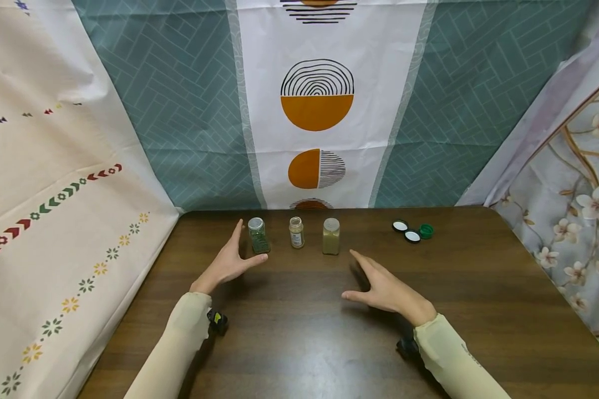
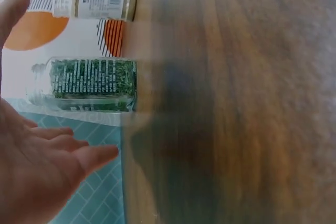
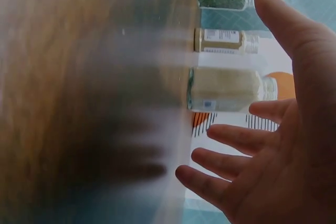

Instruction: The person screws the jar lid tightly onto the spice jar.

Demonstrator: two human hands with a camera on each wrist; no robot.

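**Pale sleeves (image 1: 182, 332) over a brown worktop (image 1: 289, 310), fingers spread**

Both hands have their fingers wide apart and hold nothing. Left hand (image 1: 228, 263) is just beside a jar of green flakes (image 1: 259, 237); right hand (image 1: 385, 289) is near a jar of pale powder (image 1: 331, 238). Between them stands a smaller jar (image 1: 297, 234), whose white label (image 2: 101, 4) bears a barcode. That makes three jars, upright in a row near the back edge. White lines of print cover the green one; no lettering is legible. Farther right lie three lids: two black lids (image 1: 412, 236) with white insides, one green lid (image 1: 426, 231). Patterned cloth (image 1: 189, 111) hangs behind.
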